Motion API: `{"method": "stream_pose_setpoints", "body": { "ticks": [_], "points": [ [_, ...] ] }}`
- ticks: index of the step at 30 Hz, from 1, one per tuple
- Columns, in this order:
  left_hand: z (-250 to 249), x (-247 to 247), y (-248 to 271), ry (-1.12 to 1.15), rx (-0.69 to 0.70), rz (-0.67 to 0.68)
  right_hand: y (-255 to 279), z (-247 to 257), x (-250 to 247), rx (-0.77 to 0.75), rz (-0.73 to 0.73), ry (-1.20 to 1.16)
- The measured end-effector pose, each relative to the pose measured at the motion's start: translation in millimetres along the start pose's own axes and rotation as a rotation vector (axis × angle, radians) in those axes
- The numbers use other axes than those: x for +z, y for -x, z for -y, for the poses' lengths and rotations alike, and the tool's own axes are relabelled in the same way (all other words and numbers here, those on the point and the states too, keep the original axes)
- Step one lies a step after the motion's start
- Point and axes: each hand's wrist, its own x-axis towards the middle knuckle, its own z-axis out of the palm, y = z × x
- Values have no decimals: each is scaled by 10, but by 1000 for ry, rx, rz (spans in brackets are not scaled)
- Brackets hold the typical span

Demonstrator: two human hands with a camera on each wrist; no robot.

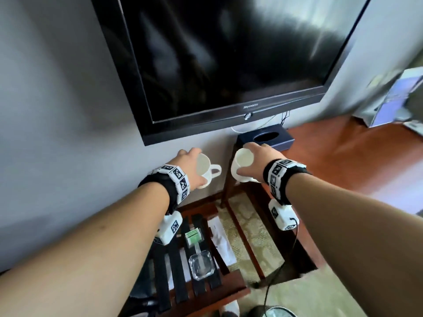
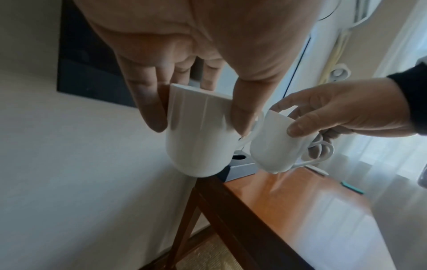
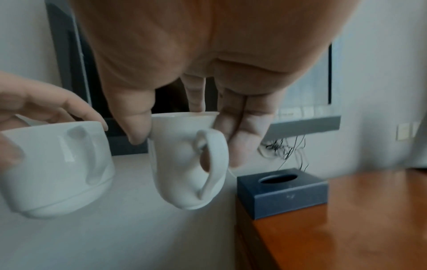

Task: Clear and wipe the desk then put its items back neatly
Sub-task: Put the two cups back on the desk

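Each hand carries a white mug by its rim, gripped from above. My left hand point(image 1: 198, 166) holds the left mug point(image 1: 207, 177) in the air in front of the wall, left of the desk; its handle points right. That mug point(image 2: 198, 138) shows with fingers and thumb clamped on its sides. My right hand point(image 1: 245, 159) holds the right mug point(image 1: 238, 177) above the desk's left end. The same mug point(image 3: 182, 164) hangs with its handle toward the camera. The reddish wooden desk point(image 1: 343, 156) lies to the right. A dark blue tissue box point(image 1: 265, 138) sits at its back left corner.
A black TV point(image 1: 229, 65) hangs on the wall above. Below my arms a slatted wooden rack point(image 1: 206, 291) bears a glass ashtray point(image 1: 202, 264), a green-and-white packet point(image 1: 194, 235) and papers point(image 1: 222, 243). Cables point(image 1: 283, 116) hang behind the tissue box. A leaflet stand point(image 1: 393, 97) stands far right.
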Motion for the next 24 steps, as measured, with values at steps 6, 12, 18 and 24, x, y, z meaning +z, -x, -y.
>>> {"method": "stream_pose_setpoints", "body": {
  "ticks": [6,12,18,24],
  "points": [
    [-414,-429,624,-74,147,8,1013,-114,-538,72,-119,-9],
    [-1148,-839,1230,-160,309,-51,1855,-426,-1070,159,-258,-25],
    [-1807,-902,1607,-127,340,-108,2560,-899,-1382,259,-342,14],
    [-2363,-673,1930,-157,447,-94,3210,-1536,-1397,347,-385,-20]
  ]
}}
